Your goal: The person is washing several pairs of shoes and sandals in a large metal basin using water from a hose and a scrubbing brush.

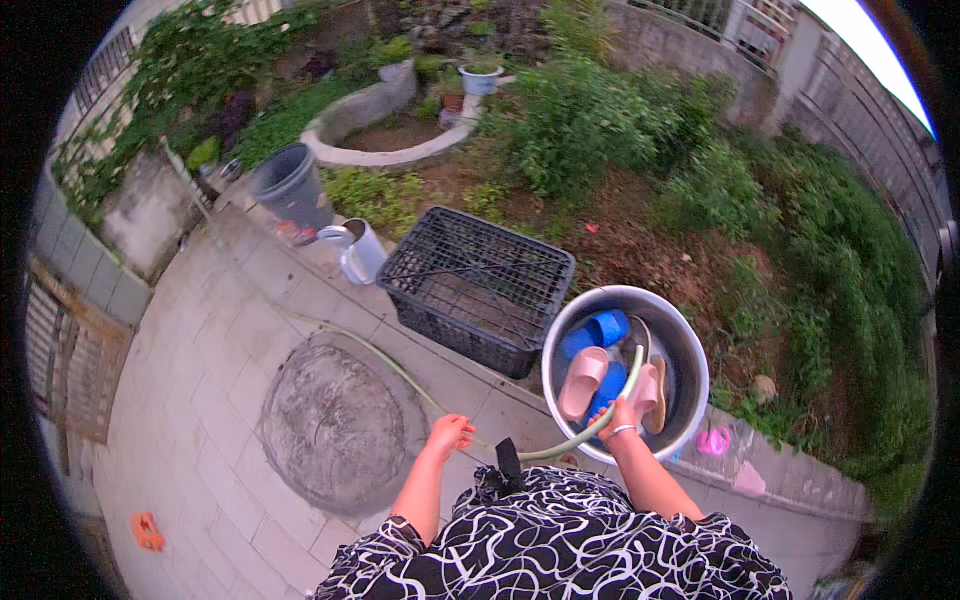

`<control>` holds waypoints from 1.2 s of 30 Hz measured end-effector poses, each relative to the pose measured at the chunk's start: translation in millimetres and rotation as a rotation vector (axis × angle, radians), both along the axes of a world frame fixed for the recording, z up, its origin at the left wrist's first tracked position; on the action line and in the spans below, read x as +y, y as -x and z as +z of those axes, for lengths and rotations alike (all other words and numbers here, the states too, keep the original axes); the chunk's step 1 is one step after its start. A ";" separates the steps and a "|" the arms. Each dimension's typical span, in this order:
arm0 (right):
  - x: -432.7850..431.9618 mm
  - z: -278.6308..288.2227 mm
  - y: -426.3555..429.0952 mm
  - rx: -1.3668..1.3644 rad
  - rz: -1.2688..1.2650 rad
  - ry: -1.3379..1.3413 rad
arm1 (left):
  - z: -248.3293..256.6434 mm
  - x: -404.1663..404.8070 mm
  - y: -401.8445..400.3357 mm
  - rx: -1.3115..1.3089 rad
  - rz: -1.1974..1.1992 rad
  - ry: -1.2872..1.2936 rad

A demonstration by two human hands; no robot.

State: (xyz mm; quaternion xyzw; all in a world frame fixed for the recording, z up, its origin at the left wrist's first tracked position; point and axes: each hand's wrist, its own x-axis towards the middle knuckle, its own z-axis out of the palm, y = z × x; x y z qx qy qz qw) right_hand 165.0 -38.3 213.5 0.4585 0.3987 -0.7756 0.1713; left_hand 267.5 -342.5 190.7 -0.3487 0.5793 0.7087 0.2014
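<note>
My right hand (615,420) grips a pale green garden hose (551,452) near its end, over the rim of a large round metal basin (699,352). The hose's open end points into the basin. Inside lie blue slippers (611,326), pink slippers (583,381) and a tan-soled shoe (656,394). My left hand (451,433) is beside the hose where it runs across the paving, its fingers loosely curled; whether it touches the hose is unclear. A silver bracelet is on my right wrist.
A black plastic crate (465,334) stands left of the basin, with a white watering can (362,251) and a grey bucket (289,180) beyond. A round stump-like slab (334,427) lies on the tiles. Pink items (714,441) rest on the curb; an orange object (148,531) lies far left.
</note>
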 end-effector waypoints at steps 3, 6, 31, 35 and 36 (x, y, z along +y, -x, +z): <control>-6.8 1.5 1.8 0.003 0.038 0.004 | -5.5 -13.7 -6.6 0.035 0.091 -0.065; -9.2 5.8 1.7 0.027 0.061 0.033 | -10.6 -24.5 -16.8 0.024 0.171 -0.115; 25.3 3.0 3.7 0.004 0.061 -0.009 | -78.8 1.3 -69.4 -0.394 0.102 0.037; 32.3 -0.6 1.3 -0.008 0.089 -0.028 | -77.0 12.7 -53.6 -0.369 0.049 0.041; 31.6 -2.9 0.3 -0.010 0.108 -0.030 | -75.8 12.2 -52.2 -0.366 0.054 0.036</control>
